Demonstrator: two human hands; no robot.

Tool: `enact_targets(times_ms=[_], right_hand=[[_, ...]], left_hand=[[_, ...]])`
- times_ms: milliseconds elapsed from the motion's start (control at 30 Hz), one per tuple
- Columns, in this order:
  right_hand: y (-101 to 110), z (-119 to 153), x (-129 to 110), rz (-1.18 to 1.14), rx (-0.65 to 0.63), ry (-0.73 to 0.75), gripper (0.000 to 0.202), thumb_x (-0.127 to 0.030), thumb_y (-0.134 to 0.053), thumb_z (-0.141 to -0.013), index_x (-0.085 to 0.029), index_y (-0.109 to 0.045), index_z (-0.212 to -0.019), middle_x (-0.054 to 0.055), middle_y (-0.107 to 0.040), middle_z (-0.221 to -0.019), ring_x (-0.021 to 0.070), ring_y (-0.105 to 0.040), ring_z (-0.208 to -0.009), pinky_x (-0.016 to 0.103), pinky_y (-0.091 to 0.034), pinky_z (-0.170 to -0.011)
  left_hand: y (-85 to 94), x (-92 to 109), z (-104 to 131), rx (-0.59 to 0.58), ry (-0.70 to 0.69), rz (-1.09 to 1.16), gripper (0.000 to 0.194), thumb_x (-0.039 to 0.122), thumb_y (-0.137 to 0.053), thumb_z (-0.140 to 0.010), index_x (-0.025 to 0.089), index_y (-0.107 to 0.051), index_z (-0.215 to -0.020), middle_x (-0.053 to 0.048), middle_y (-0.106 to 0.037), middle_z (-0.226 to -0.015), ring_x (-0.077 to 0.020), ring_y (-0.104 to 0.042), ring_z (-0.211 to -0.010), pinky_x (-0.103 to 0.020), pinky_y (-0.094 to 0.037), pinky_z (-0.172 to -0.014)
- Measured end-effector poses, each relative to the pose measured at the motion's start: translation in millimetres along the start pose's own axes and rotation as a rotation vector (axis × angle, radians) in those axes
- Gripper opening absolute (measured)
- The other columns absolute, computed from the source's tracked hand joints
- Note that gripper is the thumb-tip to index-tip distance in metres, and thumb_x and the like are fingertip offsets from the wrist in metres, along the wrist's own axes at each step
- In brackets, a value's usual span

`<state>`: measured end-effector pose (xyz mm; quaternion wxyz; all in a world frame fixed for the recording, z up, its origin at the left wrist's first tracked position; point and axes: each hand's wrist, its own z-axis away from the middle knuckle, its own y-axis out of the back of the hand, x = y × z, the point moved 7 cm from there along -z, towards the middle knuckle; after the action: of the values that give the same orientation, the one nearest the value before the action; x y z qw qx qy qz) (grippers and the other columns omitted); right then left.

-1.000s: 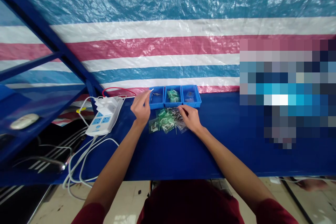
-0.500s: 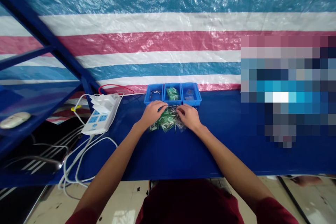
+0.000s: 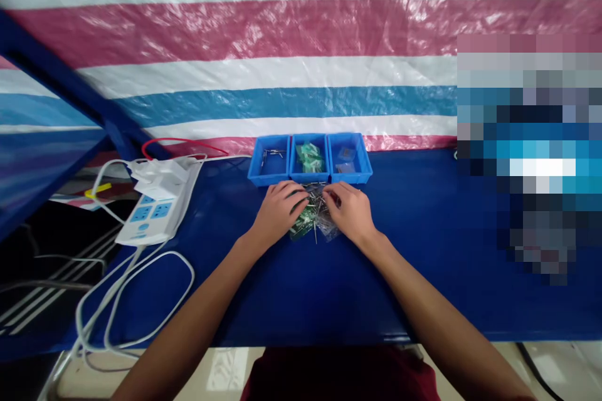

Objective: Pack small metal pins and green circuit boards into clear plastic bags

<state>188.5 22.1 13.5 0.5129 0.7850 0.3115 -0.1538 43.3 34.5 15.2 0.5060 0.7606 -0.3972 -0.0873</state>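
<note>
A small heap of mixed pieces lies on the blue table between my hands: green packets [image 3: 303, 223], clear bags [image 3: 327, 225] and thin metal screw-like pieces [image 3: 316, 195]. My left hand [image 3: 281, 210] rests over the heap's left side, palm down, fingers loosely stretched and thumb apart. At the right side, my right hand [image 3: 350, 210] has its thumb and fingertips drawn together among the metal pieces. Whatever those fingertips grip is too small to make out. Just behind stand three blue bins: the left bin [image 3: 251, 169] holds a few metal pieces, the middle one green packets [image 3: 309, 156], the right one small clear bags [image 3: 347, 161].
On the left lies a white power strip [image 3: 155, 216] with plugged-in adapters [image 3: 162, 178]. Loose white cables [image 3: 176, 257] loop toward the table's front edge. A blue metal frame [image 3: 94, 106] rises at left, before a striped plastic sheet [image 3: 282, 31]. A pixelated patch covers the right.
The view has shifted, so the table and bins look nearer. My left hand now covers more of the heap's left side. My right hand stays at the metal pieces, fingers still drawn together.
</note>
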Motion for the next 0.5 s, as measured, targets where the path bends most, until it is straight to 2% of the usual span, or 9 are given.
enact_targets(times_ms=[167, 500], right_hand=[[7, 2, -6, 0.046, 0.036, 0.040, 0.022, -0.023, -0.046, -0.092, -0.019, -0.067, -0.087, 0.004, -0.067, -0.078, 0.0142, -0.060, -0.067, 0.024, -0.039, -0.059], [7, 4, -13, 0.075, 0.034, 0.091, 0.023, -0.021, -0.045, -0.094, -0.017, -0.067, -0.088, 0.004, -0.068, -0.079, 0.0119, -0.060, -0.066, 0.023, -0.039, -0.057]], left_hand=[[0.3, 5, 1, -0.003, -0.030, -0.066, 0.019, 0.025, -0.051, -0.093, 0.020, -0.068, -0.098, -0.007, -0.069, -0.103, -0.0242, -0.058, -0.104, -0.039, -0.041, -0.088], [0.7, 12, 1, 0.000, -0.071, -0.154, 0.016, 0.022, -0.052, -0.093, 0.018, -0.067, -0.095, -0.006, -0.069, -0.102, -0.0228, -0.057, -0.105, -0.037, -0.042, -0.088]])
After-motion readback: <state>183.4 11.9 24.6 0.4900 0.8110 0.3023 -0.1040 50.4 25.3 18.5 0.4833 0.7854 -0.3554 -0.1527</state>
